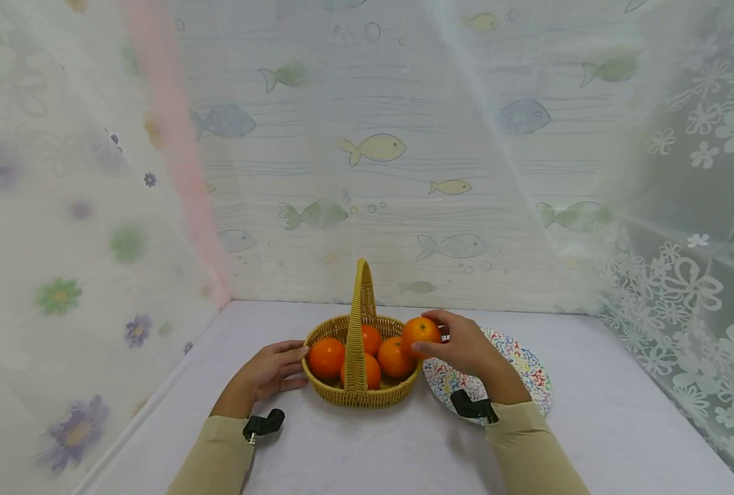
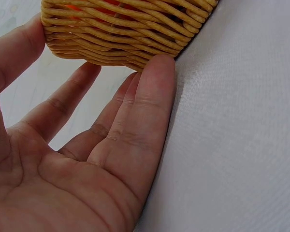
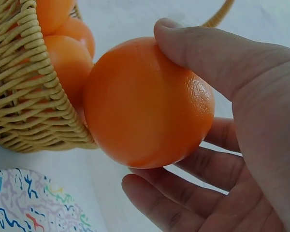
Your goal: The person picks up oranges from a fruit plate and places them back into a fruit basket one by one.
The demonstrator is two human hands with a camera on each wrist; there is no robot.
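Note:
A yellow wicker basket (image 1: 360, 397) with a tall handle holds several oranges (image 1: 326, 358). At its right rim, my right hand (image 1: 466, 345) grips another orange (image 1: 421, 335) between thumb and fingers. In the right wrist view that orange (image 3: 147, 104) is just outside the basket's rim, against or very near an orange (image 3: 70, 65) inside; whether they touch I cannot tell. My left hand (image 1: 272, 373) touches the basket's left side with fairly straight fingers. Its fingertips meet the woven wall (image 2: 121, 29) in the left wrist view, palm facing the camera.
A round plate (image 1: 527, 371) with a multicoloured squiggle pattern lies right of the basket, partly under my right hand and wrist. White cloth (image 1: 367, 454) covers the table. Fish-patterned sheeting (image 1: 373, 192) hangs behind, with flowered sheets (image 1: 76, 295) at the sides.

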